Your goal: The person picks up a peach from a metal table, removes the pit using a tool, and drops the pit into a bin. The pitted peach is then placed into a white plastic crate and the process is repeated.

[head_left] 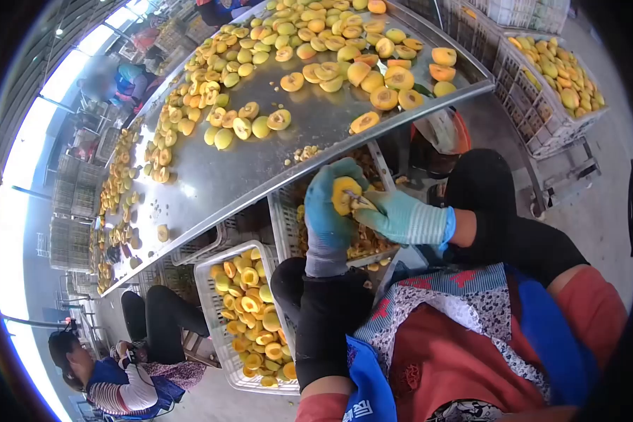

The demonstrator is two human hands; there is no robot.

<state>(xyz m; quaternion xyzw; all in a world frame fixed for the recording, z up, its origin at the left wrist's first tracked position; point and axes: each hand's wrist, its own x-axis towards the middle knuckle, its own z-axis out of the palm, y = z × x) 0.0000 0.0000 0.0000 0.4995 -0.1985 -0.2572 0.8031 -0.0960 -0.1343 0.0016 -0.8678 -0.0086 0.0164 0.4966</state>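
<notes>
My left hand (330,211), in a blue-green and grey glove, is wrapped round a yellow peach half (346,195) with its cut side up. My right hand (394,214), in a light green glove, is closed on a small metal tool (359,200), whose tip touches the flesh of the half. Both hands meet above a crate of pits and scraps (383,257), just below the edge of the metal table (260,191). Many halved peaches (246,56) lie spread over that table.
A white crate of pitted halves (253,316) stands on the floor at lower left. More crates with fruit (559,77) are stacked at upper right, near a red bucket (461,133). A co-worker (112,376) sits at lower left; another person is farther back.
</notes>
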